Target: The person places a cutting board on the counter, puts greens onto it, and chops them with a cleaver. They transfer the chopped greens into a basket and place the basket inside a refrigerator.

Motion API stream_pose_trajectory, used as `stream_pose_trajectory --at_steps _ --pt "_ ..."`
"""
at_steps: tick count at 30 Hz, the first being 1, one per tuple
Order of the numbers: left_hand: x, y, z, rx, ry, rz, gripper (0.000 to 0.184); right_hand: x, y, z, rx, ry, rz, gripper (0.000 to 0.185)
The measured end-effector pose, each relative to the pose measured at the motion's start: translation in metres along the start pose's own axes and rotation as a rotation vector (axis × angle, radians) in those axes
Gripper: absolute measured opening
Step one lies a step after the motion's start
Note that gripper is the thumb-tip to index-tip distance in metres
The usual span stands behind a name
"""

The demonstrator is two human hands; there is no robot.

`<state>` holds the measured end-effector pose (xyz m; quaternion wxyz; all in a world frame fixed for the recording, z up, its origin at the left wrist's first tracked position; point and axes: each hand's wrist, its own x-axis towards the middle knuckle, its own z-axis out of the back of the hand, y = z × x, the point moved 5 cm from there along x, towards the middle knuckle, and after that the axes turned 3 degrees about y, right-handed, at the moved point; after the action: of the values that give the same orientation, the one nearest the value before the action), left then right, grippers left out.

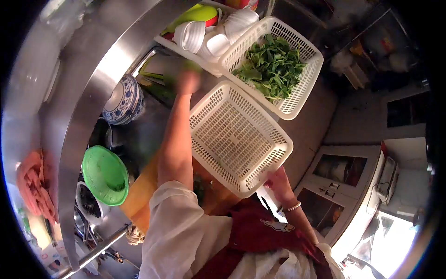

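Note:
My right hand [278,181] grips the near right rim of a cream plastic basket [241,185], which is tilted in front of my body with its slotted bottom showing. My left hand [187,83] is stretched forward past the basket's left side, smeared by motion. A blurred green patch shows at its fingertips; whether the fingers hold it, I cannot tell. Near that hand, long green stalks [151,79] lie in a metal tray. Beyond the held basket, a second cream basket [316,69] contains leafy greens [274,67].
White bowls [190,36] fill a white tray at the back. Blue-patterned bowls [123,100] are stacked on the left, with a green plastic basin [104,174] nearer me. A steel shelf edge [107,69] curves along the left. An orange-brown board [144,190] lies below my left arm.

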<state>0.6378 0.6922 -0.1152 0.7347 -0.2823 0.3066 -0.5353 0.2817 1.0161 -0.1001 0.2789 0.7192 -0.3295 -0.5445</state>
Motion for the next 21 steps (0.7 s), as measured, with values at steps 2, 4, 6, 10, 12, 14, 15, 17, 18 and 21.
stream_pose_trajectory --at_steps 2,4,6,10,12,14,15,17,18,21 --pt "0.014 0.015 0.0 -0.059 -0.048 -0.073 0.039 0.001 -0.001 -0.003 0.062 -0.036 0.017 0.039" --pt "0.023 0.027 -0.002 -0.116 -0.173 -0.29 0.033 -0.002 0.003 -0.006 0.076 -0.081 0.03 0.038" --pt "0.017 0.03 0.009 -0.239 -0.288 -0.346 0.028 -0.006 0.01 -0.013 0.069 -0.069 0.049 0.037" --pt "0.009 0.048 0.04 -0.252 -0.324 -0.423 0.018 -0.005 0.019 -0.02 0.055 -0.009 0.069 0.032" --pt "-0.044 0.018 0.069 -0.657 -0.149 -0.192 0.015 -0.004 0.011 -0.015 0.189 0.079 0.008 0.029" --pt "-0.124 -0.029 0.099 -1.097 -0.104 0.092 0.014 0.001 0.007 -0.011 0.181 0.115 0.006 0.025" --pt "-0.153 -0.039 0.105 -1.101 -0.089 0.071 0.015 0.003 0.007 -0.008 0.106 0.105 0.028 0.023" --pt "-0.207 -0.04 0.114 -1.127 -0.073 0.022 0.017 0.007 0.007 -0.001 0.038 0.104 0.07 0.02" --pt "-0.241 -0.044 0.122 -1.119 -0.111 0.023 0.018 0.009 0.004 0.004 0.044 0.11 0.076 0.019" --pt "-0.36 -0.052 0.144 -1.08 -0.229 0.05 0.024 0.016 -0.008 0.02 0.028 0.138 0.14 0.019"
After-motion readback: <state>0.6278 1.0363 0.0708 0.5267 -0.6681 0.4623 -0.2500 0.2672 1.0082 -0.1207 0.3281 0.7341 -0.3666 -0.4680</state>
